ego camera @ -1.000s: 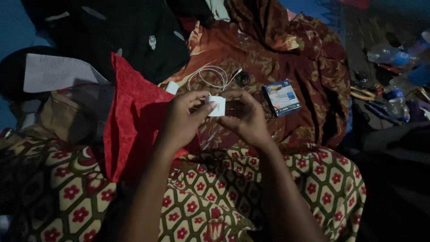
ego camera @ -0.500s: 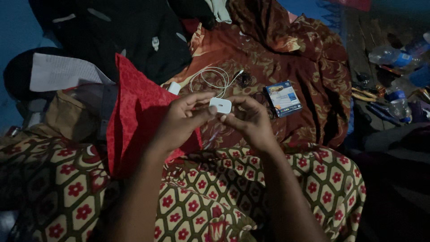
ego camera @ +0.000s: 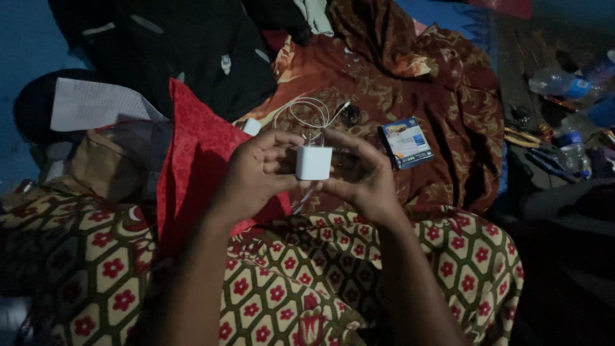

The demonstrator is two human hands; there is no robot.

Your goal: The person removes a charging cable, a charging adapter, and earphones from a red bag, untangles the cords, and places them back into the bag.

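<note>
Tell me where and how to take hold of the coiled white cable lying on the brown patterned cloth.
Judging by its pose, pinch the white cable across the bundled loops, coming straight down from above. It lies flat on the brown cloth, so there is no side to get under. The loose connector end points right, toward a small dark object; gripping there would likely let the coil unravel. Both hands are busy holding the white charger block.

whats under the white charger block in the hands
Below the white charger block, held by the left hand and right hand, lies brown patterned cloth. The white cable coils just beyond. The spot directly beneath is hidden.
</note>
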